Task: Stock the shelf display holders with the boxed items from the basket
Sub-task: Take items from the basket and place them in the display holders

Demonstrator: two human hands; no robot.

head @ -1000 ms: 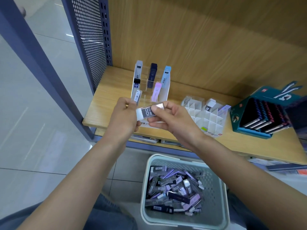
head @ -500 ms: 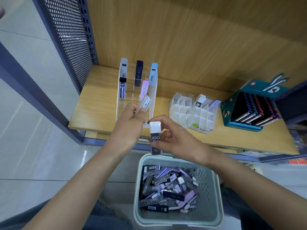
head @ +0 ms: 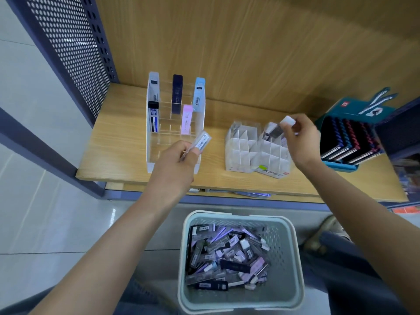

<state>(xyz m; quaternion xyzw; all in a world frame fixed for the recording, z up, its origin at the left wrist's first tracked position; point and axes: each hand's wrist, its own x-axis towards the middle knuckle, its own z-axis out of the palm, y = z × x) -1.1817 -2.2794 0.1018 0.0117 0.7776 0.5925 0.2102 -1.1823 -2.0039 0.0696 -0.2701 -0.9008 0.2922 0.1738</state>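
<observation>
Since half a second ago, the right hand (head: 303, 139) has moved away from the left hand (head: 175, 164), going right and farther onto the wooden shelf (head: 118, 144). It has carried its dark box (head: 276, 131) from above the basket (head: 284, 251) to the white grid holder (head: 243, 146). The left hand has stayed in front of the clear tiered holder (head: 159, 151).

The dark box has a white cap. It is tilted, with its lower end at a far cell of the grid holder. The right grip is narrow, with fingertips pinching the capped end.

The left grip pinches a slim clear box (head: 201, 141) with a barcode label, raised over the near edge of the clear tiered holder. That holder has five upright boxes in its far rows.

The basket sits on the floor, nearer than the shelf, heaped with small boxes (head: 227, 253).
</observation>
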